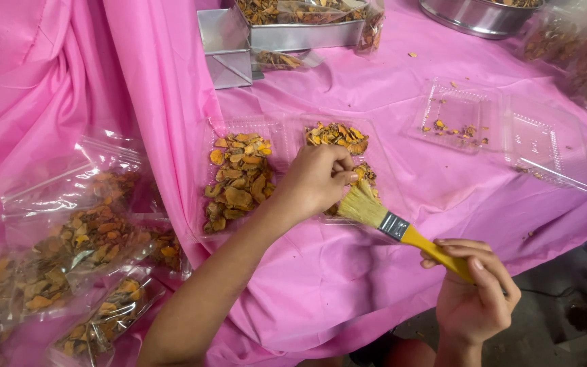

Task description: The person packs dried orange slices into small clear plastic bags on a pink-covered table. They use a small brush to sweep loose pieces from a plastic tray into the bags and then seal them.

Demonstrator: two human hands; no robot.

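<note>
My left hand [315, 180] reaches over an open clear plastic clamshell box [276, 139] holding dried orange-brown slices [239, 180]; its fingers are pinched together over the right half, apparently on a small piece I cannot make out. My right hand [473, 292] grips the yellow handle of a paintbrush [402, 231]. The brush's pale bristles touch the box's near right edge, just below my left hand.
A second clear clamshell box [511, 129] with crumbs lies open at the right. Sealed clear bags of the same slices [96, 238] lie at the left. Metal trays [287, 30] and a steel bowl [477, 17] stand at the back on the pink cloth [348, 88].
</note>
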